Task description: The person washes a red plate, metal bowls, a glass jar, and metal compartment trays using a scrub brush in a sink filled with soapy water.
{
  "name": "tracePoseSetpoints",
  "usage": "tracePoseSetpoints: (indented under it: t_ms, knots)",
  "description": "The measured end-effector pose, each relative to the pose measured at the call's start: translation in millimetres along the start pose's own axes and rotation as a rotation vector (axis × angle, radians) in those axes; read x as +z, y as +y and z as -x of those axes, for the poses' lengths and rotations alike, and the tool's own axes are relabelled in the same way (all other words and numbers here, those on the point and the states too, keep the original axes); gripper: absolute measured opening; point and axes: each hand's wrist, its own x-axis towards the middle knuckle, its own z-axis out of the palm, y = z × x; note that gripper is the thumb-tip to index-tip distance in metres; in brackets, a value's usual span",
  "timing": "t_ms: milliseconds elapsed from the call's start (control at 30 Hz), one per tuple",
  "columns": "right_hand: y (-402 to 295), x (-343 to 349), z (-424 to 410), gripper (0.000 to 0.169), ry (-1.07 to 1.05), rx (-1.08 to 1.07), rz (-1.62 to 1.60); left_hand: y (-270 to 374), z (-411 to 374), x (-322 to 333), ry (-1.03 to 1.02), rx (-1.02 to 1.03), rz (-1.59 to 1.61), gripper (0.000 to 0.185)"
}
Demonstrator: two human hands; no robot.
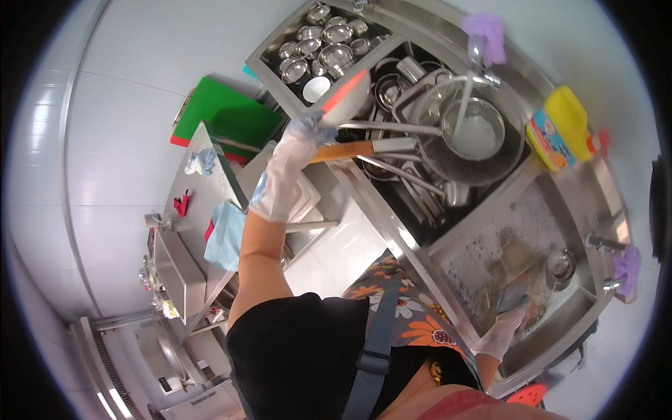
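My left hand (314,127), in a pale glove with a blue-grey palm, grips a white bowl with a red-orange rim (349,94). It holds the bowl tilted over the sink's divider. Below that hand runs the wooden handle (341,152) of a large metal pan (472,176). Inside the pan sits a long-handled round strainer (475,131), and water from the tap (475,52) runs into it. My right hand (512,302), gloved too, is in the soapy water of the right basin (556,325). A small steel bowl (562,265) lies close by. Whether that hand grips something is unclear.
Many steel bowls (336,34) and a white cup (316,89) fill the far-left basin. Steel utensils (420,197) crowd the middle basin. A yellow detergent bottle (564,128) stands on the rim. Left are a green board (223,113) and a light-blue cloth (226,236).
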Motion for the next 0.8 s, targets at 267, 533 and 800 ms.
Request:
tracePoseSetpoints:
  t_ms: [267,533,800]
  knots:
    - [20.8,81.0,78.5,0.039,0.069,-0.121,0.131,-116.6,-174.4,-71.5,0.136,0.068,-0.112,0.038]
    - [1.6,81.8,97.0,0.042,0.147,-0.144,0.180,-194.9,-266.2,-42.3,0.411,0.073,-0.767,0.028]
    - [-8.1,100.7,102.5,0.045,0.575,-0.200,0.696,-83.8,-221.2,-1.9,-0.050,0.221,-1.105,0.021]
